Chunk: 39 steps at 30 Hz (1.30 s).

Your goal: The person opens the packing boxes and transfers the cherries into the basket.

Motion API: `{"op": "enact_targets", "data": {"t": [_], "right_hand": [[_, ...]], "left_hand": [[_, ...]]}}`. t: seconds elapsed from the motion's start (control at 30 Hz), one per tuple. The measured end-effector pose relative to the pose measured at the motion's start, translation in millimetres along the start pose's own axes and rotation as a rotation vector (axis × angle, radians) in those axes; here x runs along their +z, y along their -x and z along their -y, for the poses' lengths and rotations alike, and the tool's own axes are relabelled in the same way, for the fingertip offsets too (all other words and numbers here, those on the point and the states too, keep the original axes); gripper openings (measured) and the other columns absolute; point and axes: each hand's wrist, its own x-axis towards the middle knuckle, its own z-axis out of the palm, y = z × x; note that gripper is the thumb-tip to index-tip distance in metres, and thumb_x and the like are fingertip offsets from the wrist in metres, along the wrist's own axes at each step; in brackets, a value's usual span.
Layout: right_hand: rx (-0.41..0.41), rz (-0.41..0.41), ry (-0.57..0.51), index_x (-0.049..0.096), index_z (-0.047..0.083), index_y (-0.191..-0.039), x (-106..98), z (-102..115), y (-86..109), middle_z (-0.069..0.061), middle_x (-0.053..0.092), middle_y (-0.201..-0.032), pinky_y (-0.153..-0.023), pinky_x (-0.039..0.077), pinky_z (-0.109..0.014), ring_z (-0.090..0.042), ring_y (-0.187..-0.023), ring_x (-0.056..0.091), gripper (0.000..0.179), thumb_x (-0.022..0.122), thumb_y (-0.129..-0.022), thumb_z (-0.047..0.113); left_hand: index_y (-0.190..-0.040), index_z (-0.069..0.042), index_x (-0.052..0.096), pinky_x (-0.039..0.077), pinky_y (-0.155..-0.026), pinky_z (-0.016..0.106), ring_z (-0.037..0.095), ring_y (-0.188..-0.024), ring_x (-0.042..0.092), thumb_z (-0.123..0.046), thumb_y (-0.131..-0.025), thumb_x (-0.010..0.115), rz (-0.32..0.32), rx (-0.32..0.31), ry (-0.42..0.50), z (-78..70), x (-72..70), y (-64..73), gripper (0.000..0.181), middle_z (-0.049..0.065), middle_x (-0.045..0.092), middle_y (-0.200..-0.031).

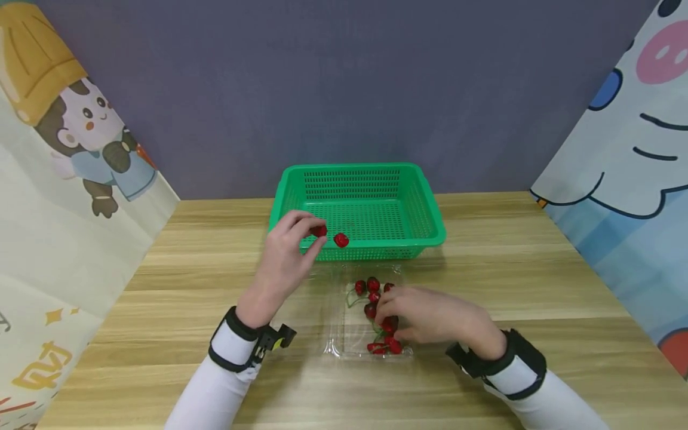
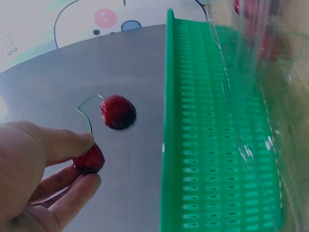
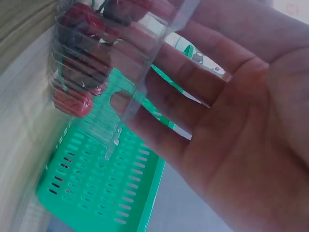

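Observation:
My left hand (image 1: pixel 282 254) pinches a dark red cherry (image 2: pixel 90 158) between thumb and fingertips, over the near rim of the green basket (image 1: pixel 430 237). A second cherry (image 1: pixel 341 240) dangles beside it, joined by a thin green stem (image 2: pixel 87 118). My right hand (image 1: pixel 432 313) reaches into a clear plastic box (image 1: pixel 352 343) in front of the basket. Its fingers (image 3: pixel 166 99) extend over the box wall among several red cherries (image 1: pixel 372 284), with the thumb apart from them near the lower ones. The fingers partly hide the cherries in the head view.
Green stems (image 1: pixel 352 298) lie among the cherries in the box. The wooden table (image 1: pixel 188 298) runs back to a dark grey panel (image 1: pixel 349 83). Printed cartoon panels flank it on the left (image 1: pixel 59 251) and right (image 1: pixel 618 179).

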Motion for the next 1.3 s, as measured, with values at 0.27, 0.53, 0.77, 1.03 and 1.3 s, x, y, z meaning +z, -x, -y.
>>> {"op": "enact_targets", "data": {"t": [0.27, 0.53, 0.77, 1.03, 1.3], "right_hand": [[-0.046, 0.010, 0.041, 0.071, 0.018, -0.099, 5.1, 0.7, -6.7, 0.014, 0.059, -0.098, -0.078, 0.046, -0.020, -0.004, -0.092, 0.057, 0.020, 0.079, -0.082, 0.011], [-0.063, -0.019, 0.050, 0.068, 0.020, -0.095, 9.9, 0.7, -10.4, 0.015, 0.055, -0.091, -0.072, 0.044, -0.018, -0.002, -0.084, 0.052, 0.017, 0.079, -0.083, 0.012], [-0.056, -0.052, -0.014, 0.070, 0.015, -0.109, 3.1, 0.0, -7.1, 0.009, 0.061, -0.110, -0.081, 0.047, -0.017, -0.006, -0.100, 0.059, 0.022, 0.075, -0.088, 0.014], [-0.134, -0.173, -0.061, 0.069, 0.012, -0.110, -5.3, -7.7, -3.3, 0.008, 0.060, -0.107, -0.082, 0.047, -0.017, -0.006, -0.099, 0.060, 0.020, 0.073, -0.090, 0.013], [-0.166, -0.321, -0.069, 0.067, 0.013, -0.111, -14.8, -14.7, -1.3, 0.006, 0.059, -0.108, -0.080, 0.047, -0.019, -0.008, -0.096, 0.061, 0.020, 0.072, -0.091, 0.015]], "left_hand": [[-0.104, 0.002, 0.069, 0.048, -0.078, 0.022, 0.021, -0.088, 0.064, 0.006, -0.080, 0.077, -0.001, -0.062, -0.052, 12.6, 0.2, 3.9, 0.025, 0.011, 0.058, -0.104], [-0.105, 0.000, 0.069, 0.048, -0.077, 0.025, 0.022, -0.090, 0.062, 0.004, -0.081, 0.077, 0.017, -0.101, -0.087, 21.6, 1.8, 6.4, 0.025, 0.010, 0.058, -0.104], [-0.105, 0.003, 0.069, 0.049, -0.075, 0.027, 0.025, -0.090, 0.061, 0.005, -0.081, 0.077, 0.034, -0.148, -0.111, 30.7, 3.5, 10.7, 0.025, 0.013, 0.058, -0.102], [-0.108, 0.003, 0.069, 0.048, -0.074, 0.027, 0.024, -0.091, 0.060, 0.003, -0.085, 0.074, 0.080, -0.224, -0.119, 40.5, 6.7, 15.4, 0.024, 0.012, 0.057, -0.103], [-0.110, 0.003, 0.069, 0.048, -0.073, 0.029, 0.025, -0.092, 0.058, 0.000, -0.087, 0.071, 0.120, -0.249, -0.128, 44.8, 8.0, 16.6, 0.023, 0.013, 0.057, -0.104]]}}
